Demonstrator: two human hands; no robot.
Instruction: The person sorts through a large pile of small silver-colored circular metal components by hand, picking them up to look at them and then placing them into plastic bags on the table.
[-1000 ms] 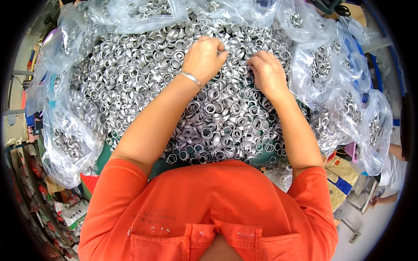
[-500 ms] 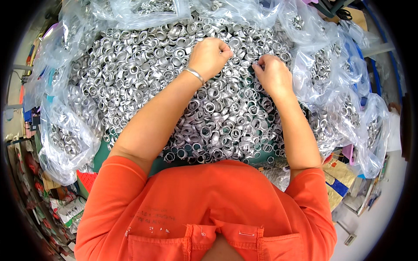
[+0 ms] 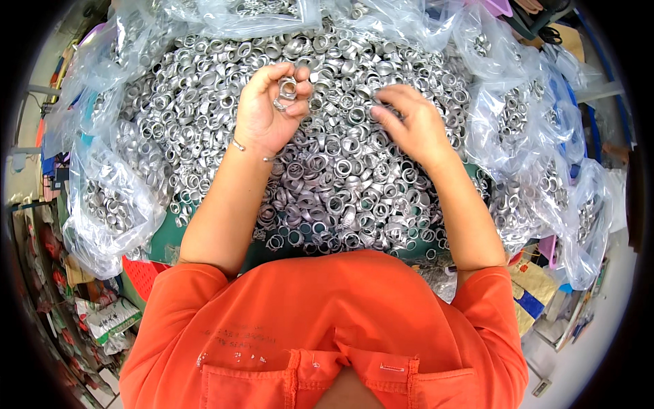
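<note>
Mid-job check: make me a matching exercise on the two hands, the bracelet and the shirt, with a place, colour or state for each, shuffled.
Column one
1. Left hand
2. Right hand
3. Bracelet
4. Shirt

Column two
A. Orange
B. Over the right half of the pile
C. Silver-coloured
D. Holding rings

Pairs: 1-D, 2-B, 3-C, 4-A

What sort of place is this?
Likely a jewellery workshop or sorting bench: a heap of silvery rings, clear plastic bags holding more around it, and a green surface underneath.
</note>
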